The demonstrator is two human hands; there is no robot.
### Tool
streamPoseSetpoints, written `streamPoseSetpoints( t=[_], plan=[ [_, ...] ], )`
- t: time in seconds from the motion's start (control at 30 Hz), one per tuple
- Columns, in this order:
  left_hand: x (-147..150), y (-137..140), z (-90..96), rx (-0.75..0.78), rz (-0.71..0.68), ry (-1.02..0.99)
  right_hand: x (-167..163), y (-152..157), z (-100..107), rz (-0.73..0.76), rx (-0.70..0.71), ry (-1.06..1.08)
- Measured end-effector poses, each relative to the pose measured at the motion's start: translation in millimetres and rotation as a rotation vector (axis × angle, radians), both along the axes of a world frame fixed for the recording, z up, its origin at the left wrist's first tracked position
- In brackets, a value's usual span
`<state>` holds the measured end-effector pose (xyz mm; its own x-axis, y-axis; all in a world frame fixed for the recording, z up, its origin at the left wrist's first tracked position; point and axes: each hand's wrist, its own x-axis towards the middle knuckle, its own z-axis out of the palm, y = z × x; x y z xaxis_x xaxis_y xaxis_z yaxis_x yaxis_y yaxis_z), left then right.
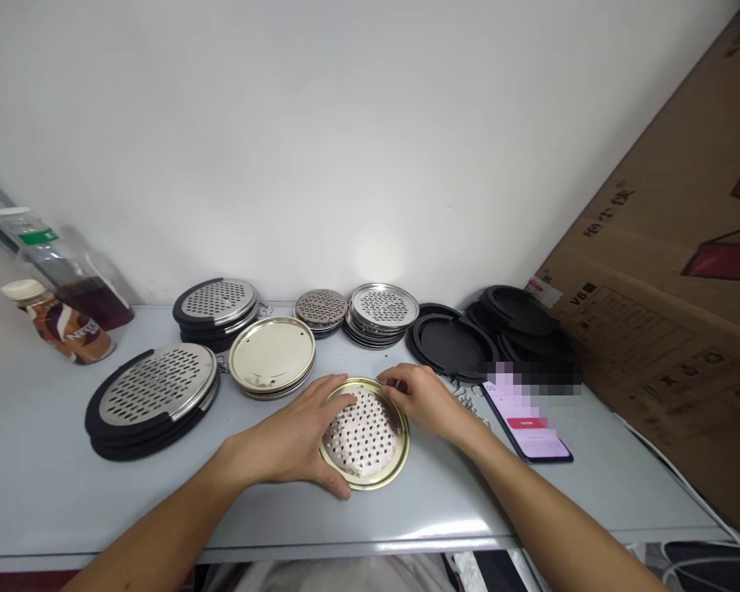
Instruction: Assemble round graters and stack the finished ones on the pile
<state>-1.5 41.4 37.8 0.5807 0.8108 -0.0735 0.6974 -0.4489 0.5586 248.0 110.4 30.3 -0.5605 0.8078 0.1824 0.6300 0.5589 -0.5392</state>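
A perforated metal grater disc (365, 437) lies inside a round gold-coloured metal lid (400, 467) on the table, close to the front edge. My left hand (296, 432) grips the lid's left side, its thumb low on the rim and its fingers reaching over the top edge and onto the grater disc. At the upper right rim my right hand (418, 396) is closed in a pinch; whatever is between those fingertips is hidden. Behind the left hand sits a stack of gold lids (272, 353). Small metal clips or rings (469, 401) lie right of the right hand.
Stacked black-edged graters (154, 395) stand at left, more (217, 302) behind them. Further back are small grater discs (321, 307), larger ones (382, 308) and black rings (453, 341). A phone (527, 427), cardboard box (659, 312) and two bottles (67, 325) flank the table.
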Motion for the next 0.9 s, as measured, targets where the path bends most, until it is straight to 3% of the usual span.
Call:
streamPoseSetpoints(
  t=[0.3, 0.47, 0.6, 0.73, 0.9],
  plan=[
    [0, 0, -1.9, 0.013, -0.009, 0.002, 1, 2, -6, -0.025, 0.045, 0.018],
    [0, 1, -3.7, 0.010, 0.000, -0.020, 2, 19, -1, -0.244, 0.295, 0.068],
    [-1, 1, -6.5, 0.010, -0.003, -0.029, -2, 42, 12, -0.304, 0.445, -0.070],
    [-2, 0, -7.2, 0.002, -0.015, 0.046, -7, 54, 18, -0.309, 0.467, -0.209],
    [-2, 0, -5.0, 0.000, -0.016, 0.050, -8, 58, 17, -0.238, 0.434, -0.201]
  ],
)
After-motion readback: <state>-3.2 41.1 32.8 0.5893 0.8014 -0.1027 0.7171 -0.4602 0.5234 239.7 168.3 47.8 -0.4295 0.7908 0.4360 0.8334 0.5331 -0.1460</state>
